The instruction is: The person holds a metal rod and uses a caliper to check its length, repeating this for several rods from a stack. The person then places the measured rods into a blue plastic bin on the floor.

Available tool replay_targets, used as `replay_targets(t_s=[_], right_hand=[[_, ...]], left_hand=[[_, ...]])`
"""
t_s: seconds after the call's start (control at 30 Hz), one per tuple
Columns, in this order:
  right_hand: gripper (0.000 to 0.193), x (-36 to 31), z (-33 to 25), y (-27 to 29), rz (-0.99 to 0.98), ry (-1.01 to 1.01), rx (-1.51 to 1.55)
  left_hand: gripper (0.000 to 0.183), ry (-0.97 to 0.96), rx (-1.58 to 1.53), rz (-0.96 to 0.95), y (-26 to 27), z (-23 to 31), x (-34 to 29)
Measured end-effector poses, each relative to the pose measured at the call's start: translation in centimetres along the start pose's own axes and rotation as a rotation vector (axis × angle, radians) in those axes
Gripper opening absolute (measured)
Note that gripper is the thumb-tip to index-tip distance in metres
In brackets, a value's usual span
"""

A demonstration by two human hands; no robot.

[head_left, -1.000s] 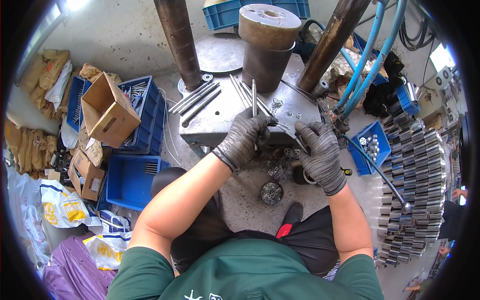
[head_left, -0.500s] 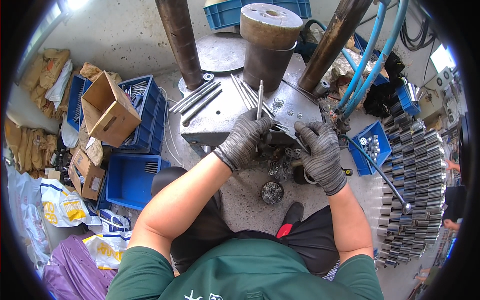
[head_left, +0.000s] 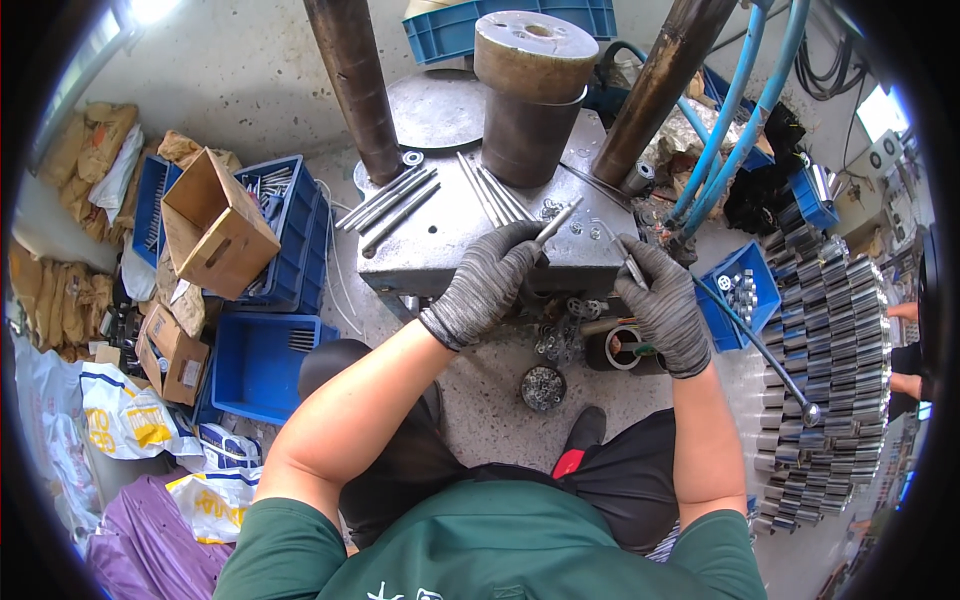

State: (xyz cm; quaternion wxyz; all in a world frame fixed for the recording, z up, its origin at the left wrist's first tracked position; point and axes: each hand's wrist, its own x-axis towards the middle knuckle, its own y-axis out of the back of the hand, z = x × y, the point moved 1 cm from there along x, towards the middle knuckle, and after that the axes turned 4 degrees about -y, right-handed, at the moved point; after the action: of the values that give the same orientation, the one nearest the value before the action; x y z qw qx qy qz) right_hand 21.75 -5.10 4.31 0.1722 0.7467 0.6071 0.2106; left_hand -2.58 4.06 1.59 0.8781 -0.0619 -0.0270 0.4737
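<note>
My left hand [head_left: 483, 278], in a grey knit glove, is closed around a slim metal rod [head_left: 561, 217] whose free end tilts up to the right. My right hand [head_left: 663, 312], gloved alike, grips a slender silver tool that looks like pliers [head_left: 631, 264]; the palm hides most of it. Rod and tool are apart. Behind my hands, the steel block [head_left: 420, 257] bears a row of thick rods [head_left: 400, 208], thinner rods [head_left: 490, 190] and several small metal rings [head_left: 551, 209]. Below my hands stands a round dark bowl [head_left: 543, 388] of small metal pieces.
A heavy steel cylinder [head_left: 530, 130] stands on the block between two dark columns [head_left: 355, 90]. Blue crates [head_left: 262, 375] and cardboard boxes [head_left: 215, 220] lie left. Right are a blue bin [head_left: 740, 295], a long-handled lever [head_left: 770, 365], hoses [head_left: 745, 110] and stacked metal cylinders [head_left: 830, 380].
The rod in my left hand has tipped from upright toward the right. My right hand has drawn right with the tool, away from the rod, and the tool now points more upward.
</note>
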Motion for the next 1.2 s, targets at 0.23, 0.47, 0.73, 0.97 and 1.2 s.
replay_targets(t_s=[0.23, 0.47, 0.73, 0.97, 1.2], right_hand=[[0.048, 0.1, -0.9, 1.6, -0.069, -0.047, -0.100], [0.052, 0.1, -2.5, 3.4, -0.208, -0.145, -0.257], [0.054, -0.6, -3.8, 1.1, -0.449, -0.170, -0.137], [0.053, -0.5, -3.0, -0.4, -0.478, -0.085, -0.079], [0.050, -0.5, -2.9, -1.0, -0.542, -0.015, -0.193]], left_hand=[[0.033, -0.248, 0.320, -0.006, 0.4, -0.7, 0.4], [0.028, -0.125, 0.300, -0.075, 1.2, 0.6, 0.0], [0.038, -0.161, 0.179, -0.152, 0.8, 0.5, -0.6], [0.052, -0.116, -0.037, -0.207, 0.8, -0.4, -0.4], [0.051, -0.100, -0.136, -0.231, 0.0, -0.4, -0.4]])
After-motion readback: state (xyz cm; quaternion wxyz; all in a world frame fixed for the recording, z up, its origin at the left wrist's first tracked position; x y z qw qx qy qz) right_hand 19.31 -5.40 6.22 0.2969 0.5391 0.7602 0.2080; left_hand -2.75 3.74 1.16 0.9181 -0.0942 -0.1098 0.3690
